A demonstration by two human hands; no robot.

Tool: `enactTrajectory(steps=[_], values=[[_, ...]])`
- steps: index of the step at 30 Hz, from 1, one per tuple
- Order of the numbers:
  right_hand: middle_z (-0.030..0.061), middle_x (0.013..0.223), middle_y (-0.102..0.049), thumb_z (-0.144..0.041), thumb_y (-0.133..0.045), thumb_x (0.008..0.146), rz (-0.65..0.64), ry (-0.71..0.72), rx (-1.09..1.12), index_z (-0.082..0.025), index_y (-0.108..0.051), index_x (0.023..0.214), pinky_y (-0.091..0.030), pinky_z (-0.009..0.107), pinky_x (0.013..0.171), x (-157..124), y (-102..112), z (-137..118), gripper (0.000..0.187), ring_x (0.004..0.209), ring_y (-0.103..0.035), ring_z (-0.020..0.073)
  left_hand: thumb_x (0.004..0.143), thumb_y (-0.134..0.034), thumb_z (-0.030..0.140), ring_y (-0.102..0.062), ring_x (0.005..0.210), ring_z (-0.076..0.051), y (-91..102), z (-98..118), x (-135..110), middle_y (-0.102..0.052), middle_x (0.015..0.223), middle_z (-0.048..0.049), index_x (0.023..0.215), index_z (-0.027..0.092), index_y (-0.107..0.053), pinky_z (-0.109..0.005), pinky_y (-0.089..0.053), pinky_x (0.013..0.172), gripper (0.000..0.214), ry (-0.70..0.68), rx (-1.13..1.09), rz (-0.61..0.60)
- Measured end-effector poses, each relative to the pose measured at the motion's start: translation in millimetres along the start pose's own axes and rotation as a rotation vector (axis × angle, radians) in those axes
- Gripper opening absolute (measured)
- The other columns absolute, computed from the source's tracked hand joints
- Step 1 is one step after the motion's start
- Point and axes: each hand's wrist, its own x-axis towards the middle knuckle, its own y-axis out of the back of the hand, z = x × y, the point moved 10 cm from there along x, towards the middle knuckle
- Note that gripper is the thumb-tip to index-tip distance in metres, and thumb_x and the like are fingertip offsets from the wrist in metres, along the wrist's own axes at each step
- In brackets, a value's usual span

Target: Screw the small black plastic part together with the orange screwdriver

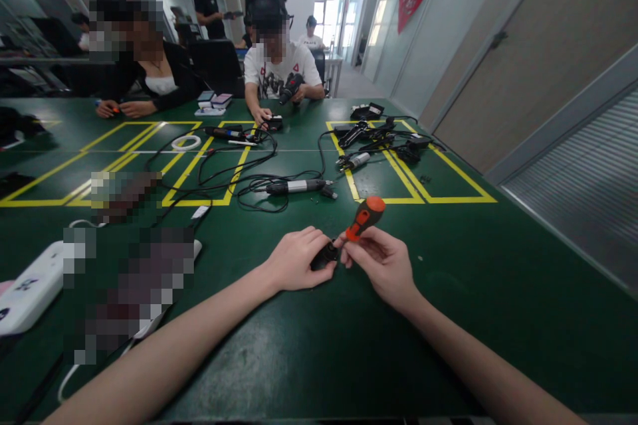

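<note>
My left hand [299, 259] rests on the green table, its fingers curled round a small dark part [327, 254] whose kind I cannot make out. Facing it, my right hand [386, 262] grips a screwdriver [366, 216] with an orange and dark grey handle. The handle leans up and to the right, its orange end on top. Low down, near the dark part, the right fingertips pinch around the screwdriver's lower end. The screwdriver's tip is hidden by the fingers, so I cannot tell whether it touches the part.
Beyond my hands lies a silver and black electric screwdriver [299, 186] with looped black cable. More tools and cords [369, 136] sit at the back right. White power strips [34, 285] are on the left. Across the green table [448, 265], a person in white [284, 66] handles a black tool.
</note>
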Motion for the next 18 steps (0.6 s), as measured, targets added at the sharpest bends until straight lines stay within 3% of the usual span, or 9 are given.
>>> enactTrajectory(steps=[4,7,14,18], values=[[0.0033,0.078,-0.07,-0.039,-0.089,0.08,0.02,0.038,-0.033,-0.02,-0.073,0.073,-0.057,0.026,0.047,1,0,-7,0.026,0.055,-0.061,0.0126,0.091,-0.06,0.033,-0.064,0.079,-0.021,-0.7,-1,1,-0.069,0.085,-0.0047,0.092,0.021,-0.058,-0.032,-0.049,0.068,0.012,0.006,0.012,-0.007],[0.0027,0.076,-0.067,-0.041,-0.085,0.083,0.026,0.06,-0.081,-0.02,-0.074,0.071,-0.054,0.026,0.044,2,0,-10,0.027,0.052,-0.058,0.0119,0.09,-0.06,0.033,-0.064,0.08,-0.021,-1.0,-1,1,-0.07,0.086,-0.0048,0.092,0.021,-0.059,-0.032,-0.049,0.068,0.013,0.004,0.017,-0.005],[0.0053,0.077,-0.076,-0.048,-0.074,0.093,0.02,0.026,0.004,-0.02,-0.076,0.097,-0.06,0.03,0.051,0,2,1,0.029,0.054,-0.065,0.0146,0.091,-0.059,0.032,-0.064,0.08,-0.02,-1.4,1,1,-0.07,0.087,-0.005,0.094,0.02,-0.059,-0.032,-0.05,0.071,0.013,-0.005,0.025,-0.012],[0.0047,0.075,-0.075,-0.045,-0.081,0.089,0.045,0.006,0.015,-0.02,-0.073,0.089,-0.061,0.029,0.053,-1,5,6,0.027,0.055,-0.065,0.0145,0.091,-0.059,0.033,-0.064,0.079,-0.02,-0.7,0,1,-0.07,0.086,-0.0046,0.093,0.02,-0.059,-0.031,-0.049,0.069,0.013,0.003,0.022,-0.011]])
